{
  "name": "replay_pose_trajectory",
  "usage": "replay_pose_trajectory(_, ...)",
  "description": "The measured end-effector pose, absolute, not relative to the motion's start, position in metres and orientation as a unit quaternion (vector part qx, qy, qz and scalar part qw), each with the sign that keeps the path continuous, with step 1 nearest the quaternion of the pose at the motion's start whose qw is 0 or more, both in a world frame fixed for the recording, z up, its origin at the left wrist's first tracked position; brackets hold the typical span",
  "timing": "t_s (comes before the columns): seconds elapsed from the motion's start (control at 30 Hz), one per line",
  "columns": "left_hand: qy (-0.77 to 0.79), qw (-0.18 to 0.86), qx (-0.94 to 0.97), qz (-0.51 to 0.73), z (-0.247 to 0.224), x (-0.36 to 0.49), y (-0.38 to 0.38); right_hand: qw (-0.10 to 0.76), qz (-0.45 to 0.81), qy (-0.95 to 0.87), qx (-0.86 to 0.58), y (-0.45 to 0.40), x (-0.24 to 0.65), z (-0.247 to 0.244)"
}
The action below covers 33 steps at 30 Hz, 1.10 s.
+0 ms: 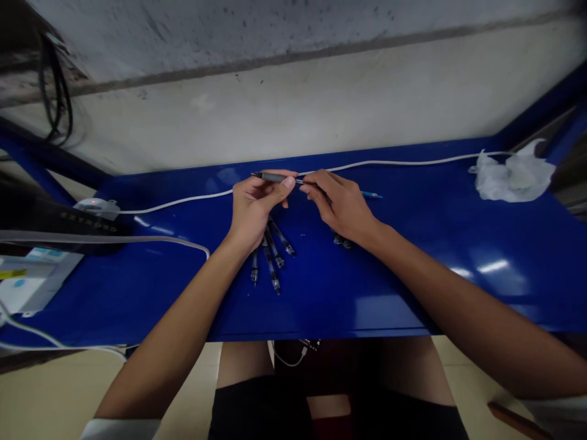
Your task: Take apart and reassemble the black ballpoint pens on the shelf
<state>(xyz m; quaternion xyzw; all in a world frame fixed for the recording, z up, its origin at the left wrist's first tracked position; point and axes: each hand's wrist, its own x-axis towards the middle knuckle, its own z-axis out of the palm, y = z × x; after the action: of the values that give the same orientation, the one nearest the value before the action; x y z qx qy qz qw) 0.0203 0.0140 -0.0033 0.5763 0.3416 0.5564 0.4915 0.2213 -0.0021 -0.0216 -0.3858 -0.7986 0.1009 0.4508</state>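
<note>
A pen [274, 177] with a dark grip lies across the fingers of my left hand [255, 205], pinched under the thumb, its tip pointing left. My right hand [342, 201] is closed, its thumb and fingertips pressed together at the clear right end of that pen. Below my left hand several clear pens [271, 263] with dark parts fan out on the blue table [316, 293], partly hidden by the palm. More clear pen ends [342, 240] poke out from under my right hand. Beyond its knuckles shows the end of a light-blue pen [372, 195], the rest hidden.
A white cable [389, 162] runs along the back of the table by the wall. At the far right sits a crumpled white plastic bag [513, 174]. On the left are a white device [98, 208] with a red light, a black object [55, 214] and a white box [39, 278].
</note>
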Motion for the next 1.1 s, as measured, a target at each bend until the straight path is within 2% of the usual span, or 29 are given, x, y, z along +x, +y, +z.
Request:
replay_pose_trajectory(0.23, 0.339, 0.493, 0.571, 0.563, -0.002, 0.020, 0.015, 0.475, 0.104, -0.783, -0.389, -0.002, 0.221, -0.022)
replay_pose_trajectory(0.5, 0.337, 0.514, 0.551, 0.564, 0.000, 0.020, 0.015, 0.476, 0.199, -0.775, -0.365, -0.006, 0.219, -0.012)
replay_pose_trajectory(0.67, 0.317, 0.541, 0.546, 0.556, -0.001, 0.017, 0.016, 0.498, 0.378, -0.701, -0.343, -0.006, 0.215, -0.005)
replay_pose_trajectory(0.8, 0.286, 0.563, 0.561, 0.535, -0.001, 0.013, 0.017, 0.466, 0.596, -0.582, -0.297, -0.004, 0.213, -0.001)
replay_pose_trajectory(0.87, 0.277, 0.570, 0.566, 0.528, -0.001, 0.013, 0.018, 0.451, 0.646, -0.547, -0.284, -0.004, 0.212, 0.001)
replay_pose_trajectory(0.97, 0.279, 0.569, 0.560, 0.533, -0.001, 0.013, 0.019, 0.481, 0.614, -0.549, -0.300, -0.005, 0.210, 0.000)
replay_pose_trajectory(1.1, 0.304, 0.553, 0.532, 0.564, -0.003, 0.013, 0.024, 0.532, 0.409, -0.650, -0.357, -0.008, 0.209, -0.004)
